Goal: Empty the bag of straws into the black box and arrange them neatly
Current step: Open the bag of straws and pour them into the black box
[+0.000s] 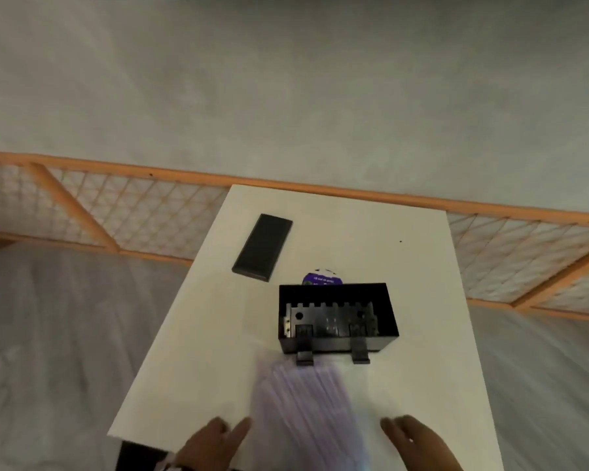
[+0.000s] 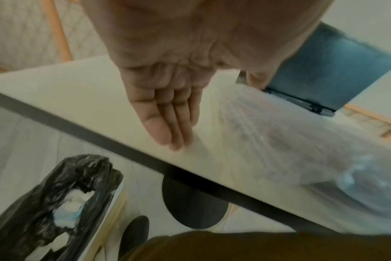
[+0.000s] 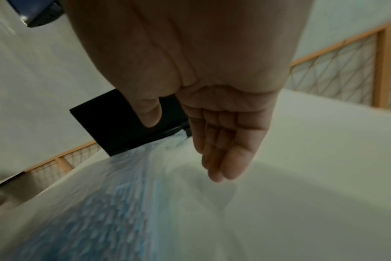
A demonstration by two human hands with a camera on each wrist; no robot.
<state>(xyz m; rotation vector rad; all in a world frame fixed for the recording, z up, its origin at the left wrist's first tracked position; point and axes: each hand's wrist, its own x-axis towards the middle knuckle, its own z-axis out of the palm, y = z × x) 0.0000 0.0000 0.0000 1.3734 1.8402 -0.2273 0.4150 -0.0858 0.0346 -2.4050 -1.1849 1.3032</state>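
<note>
Two hands flank the prize, and neither one has it. The bag of straws point(image 1: 298, 399) lies flat on the white table point(image 1: 419, 266), its long axis running away from the person, far end touching or just short of the near wall of the black box point(image 1: 337, 317), near end reaching the table's front edge. The box stands open, with two clips hanging over its near wall, and I see no straws inside it.

Now the left hand point(image 1: 211, 440): it's just beside the bag's left flank, fingers point(image 2: 167, 121) straight and pressed together, thumb angled toward the plastic. Whether the thumb tip touches the bag, the blur won't let me say. Over to the right hand point(image 1: 412, 436): fingers point(image 3: 223, 155) straight and held together, thumb standing apart, holding nothing, hovering over bare table with a clear gap to the bag's right edge.

So the bag sits between them, inward from each palm, and the left is the nearer. My read: the pickup hasn't started, and the natural play is for both hands to close in sideways across the bag's short width, near its front end.

Off to the far left lies a flat black lid point(image 1: 262, 248), well apart from the action.
</note>
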